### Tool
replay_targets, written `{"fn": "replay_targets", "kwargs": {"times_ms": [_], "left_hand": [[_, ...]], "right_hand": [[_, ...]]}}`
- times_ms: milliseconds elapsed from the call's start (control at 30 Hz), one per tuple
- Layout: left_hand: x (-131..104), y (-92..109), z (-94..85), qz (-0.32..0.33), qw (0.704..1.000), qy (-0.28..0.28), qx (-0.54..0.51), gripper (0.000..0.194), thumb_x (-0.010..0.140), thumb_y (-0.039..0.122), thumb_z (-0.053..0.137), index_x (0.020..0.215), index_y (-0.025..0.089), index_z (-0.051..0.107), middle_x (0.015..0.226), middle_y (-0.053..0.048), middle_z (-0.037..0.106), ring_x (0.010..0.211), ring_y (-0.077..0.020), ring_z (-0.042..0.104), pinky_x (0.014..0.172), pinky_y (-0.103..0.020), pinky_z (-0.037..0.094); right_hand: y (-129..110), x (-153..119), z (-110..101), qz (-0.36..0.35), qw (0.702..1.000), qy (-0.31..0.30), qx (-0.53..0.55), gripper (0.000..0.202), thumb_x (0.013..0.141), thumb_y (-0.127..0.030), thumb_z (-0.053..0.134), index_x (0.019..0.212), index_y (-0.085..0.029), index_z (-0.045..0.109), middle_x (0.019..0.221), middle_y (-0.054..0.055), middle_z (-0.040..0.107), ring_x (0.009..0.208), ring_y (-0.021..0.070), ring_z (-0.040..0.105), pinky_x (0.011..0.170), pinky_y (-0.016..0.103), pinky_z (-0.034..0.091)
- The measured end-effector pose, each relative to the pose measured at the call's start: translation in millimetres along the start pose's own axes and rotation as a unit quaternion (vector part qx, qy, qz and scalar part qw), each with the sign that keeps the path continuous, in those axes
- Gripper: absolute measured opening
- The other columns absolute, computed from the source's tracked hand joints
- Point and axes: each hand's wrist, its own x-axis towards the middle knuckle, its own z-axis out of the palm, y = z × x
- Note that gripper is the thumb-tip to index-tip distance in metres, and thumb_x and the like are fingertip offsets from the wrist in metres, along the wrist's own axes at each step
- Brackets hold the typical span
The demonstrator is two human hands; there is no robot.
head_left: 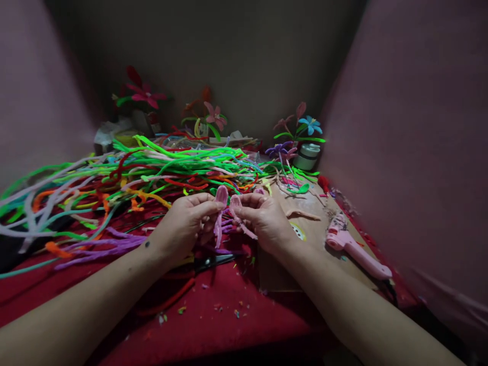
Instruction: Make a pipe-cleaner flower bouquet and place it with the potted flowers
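Petal-shaped pink chenille loops [222, 194], two of them, are what I watch from my remote seat, held up just beyond the grey-and-black metal scissors [219, 261]. The left hand [185, 223] pinches the left loop narrowly between thumb and fingers, its loose tail hanging down toward the scissors. The right hand [269, 223] grips the right loop [236, 203] just as narrowly, its tail slanting off to the right. I see them side by side but cannot tell whether their edges touch.

I judge the step in hand to be shaping and matching these two pieces. As I read it, the next move calls for a light, even pinch with both tails lined up, because the soft pile could slip or flatten.

Left of the scissors and beyond them, I see a tangled multicoloured heap of fuzzy stems [183, 170]. To their right lies a flat brown board [272, 269]; farther right, a pale pink plastic glue gun [351, 246].
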Motion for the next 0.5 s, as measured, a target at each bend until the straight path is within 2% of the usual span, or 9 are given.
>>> {"fn": "replay_targets", "kwargs": {"times_ms": [133, 267, 367, 500], "left_hand": [[-0.6, 1.5, 1.2, -0.008, 1.0, 0.006, -0.008, 0.022, 0.07, 0.028, 0.065, 0.063, 0.018, 0.046, 0.044, 0.009, 0.037, 0.031, -0.0041, 0.03, 0.032, -0.017, 0.023], [-1.8, 1.4, 2.8, -0.011, 1.0, 0.004, -0.004, 0.024, 0.069, 0.027, 0.064, 0.061, 0.018, 0.044, 0.043, 0.009, 0.036, 0.03, -0.0039, 0.028, 0.03, -0.017, 0.021], [-1.6, 0.6, 3.0, -0.01, 1.0, 0.005, -0.002, 0.024, 0.069, 0.026, 0.064, 0.06, 0.018, 0.043, 0.043, 0.009, 0.035, 0.031, -0.0038, 0.027, 0.03, -0.017, 0.021], [-1.5, 0.0, 2.3, -0.01, 1.0, 0.009, -0.004, 0.024, 0.069, 0.026, 0.064, 0.06, 0.018, 0.042, 0.043, 0.009, 0.034, 0.032, -0.0039, 0.027, 0.031, -0.017, 0.022]], "right_hand": [[0.8, -0.2, 0.7, -0.029, 0.999, 0.029, 0.001, 0.029, 0.049, -0.028, 0.08, 0.068, -0.017, 0.061, 0.056, -0.004, 0.059, 0.045, 0.0075, 0.049, 0.044, 0.021, 0.04], [-1.7, -1.8, 2.1, -0.042, 0.999, 0.032, -0.013, 0.024, 0.053, -0.023, 0.077, 0.067, -0.016, 0.059, 0.057, -0.004, 0.06, 0.045, 0.0067, 0.051, 0.045, 0.02, 0.043], [-2.6, -3.3, 2.8, -0.017, 0.999, 0.02, -0.019, 0.025, 0.061, -0.029, 0.072, 0.074, -0.019, 0.053, 0.058, -0.006, 0.06, 0.039, 0.008, 0.052, 0.037, 0.02, 0.043], [0.7, -2.8, 2.1, -0.017, 1.0, -0.009, -0.019, 0.028, 0.068, -0.035, 0.067, 0.079, -0.02, 0.046, 0.059, -0.007, 0.061, 0.03, 0.0062, 0.048, 0.026, 0.015, 0.033]]}}
